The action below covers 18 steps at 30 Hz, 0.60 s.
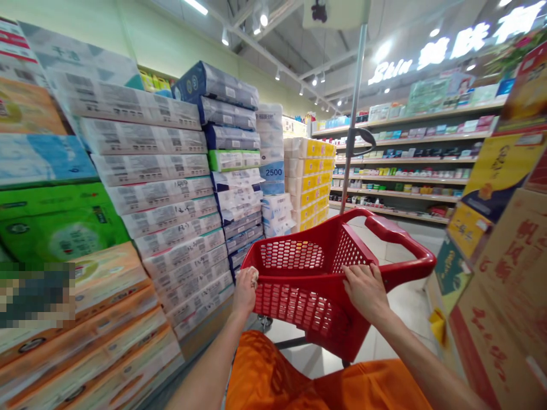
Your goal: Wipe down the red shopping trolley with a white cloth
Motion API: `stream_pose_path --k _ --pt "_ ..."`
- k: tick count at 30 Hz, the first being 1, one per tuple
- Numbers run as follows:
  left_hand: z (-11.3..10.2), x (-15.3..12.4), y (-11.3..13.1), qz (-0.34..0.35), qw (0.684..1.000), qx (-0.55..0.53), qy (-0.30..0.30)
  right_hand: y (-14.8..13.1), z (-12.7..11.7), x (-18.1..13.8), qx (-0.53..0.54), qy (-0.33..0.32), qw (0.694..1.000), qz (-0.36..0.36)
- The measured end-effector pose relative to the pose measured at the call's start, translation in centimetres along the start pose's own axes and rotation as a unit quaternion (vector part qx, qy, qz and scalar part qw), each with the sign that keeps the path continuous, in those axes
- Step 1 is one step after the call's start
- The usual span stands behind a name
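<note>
A red plastic shopping cart [294, 302] stands sideways right in front of me, its basket walls pierced with holes. My left hand [245, 289] is closed over the basket's rim at the left corner. A small whitish thing, too unclear to name, shows at its fingers. Toward the right end of the same rim, my right hand [368, 291] grips the edge with its fingers curled over. The cart's handle [401, 239] sticks out to the right, beyond that hand. Little of the basket's floor is visible.
Tall stacks of wrapped tissue packs [171, 171] line the left side. Cardboard cartons [508, 285] crowd the right. Behind the cart rises a metal pole [355, 102]; farther back are shelves [401, 159] of small packaged goods. Pale floor tiles [410, 302] show around the cart.
</note>
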State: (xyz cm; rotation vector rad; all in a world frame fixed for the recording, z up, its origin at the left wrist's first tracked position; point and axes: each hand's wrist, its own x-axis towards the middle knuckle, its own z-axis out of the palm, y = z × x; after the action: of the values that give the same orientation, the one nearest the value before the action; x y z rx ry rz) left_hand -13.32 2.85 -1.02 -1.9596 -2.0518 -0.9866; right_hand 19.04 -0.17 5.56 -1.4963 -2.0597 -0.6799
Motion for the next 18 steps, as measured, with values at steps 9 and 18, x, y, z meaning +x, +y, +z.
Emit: stream_pose_path --k 9,18 --pt "1.7 0.0 2.4 0.106 0.993 -0.039 -0.025 1.9 -1.0 0.4 -0.022 0.004 0.998 0.051" --pt "5.0 0.0 9.4 0.249 0.96 -0.125 0.004 2.8 -1.5 -0.1 -0.041 0.013 0.997 0.059"
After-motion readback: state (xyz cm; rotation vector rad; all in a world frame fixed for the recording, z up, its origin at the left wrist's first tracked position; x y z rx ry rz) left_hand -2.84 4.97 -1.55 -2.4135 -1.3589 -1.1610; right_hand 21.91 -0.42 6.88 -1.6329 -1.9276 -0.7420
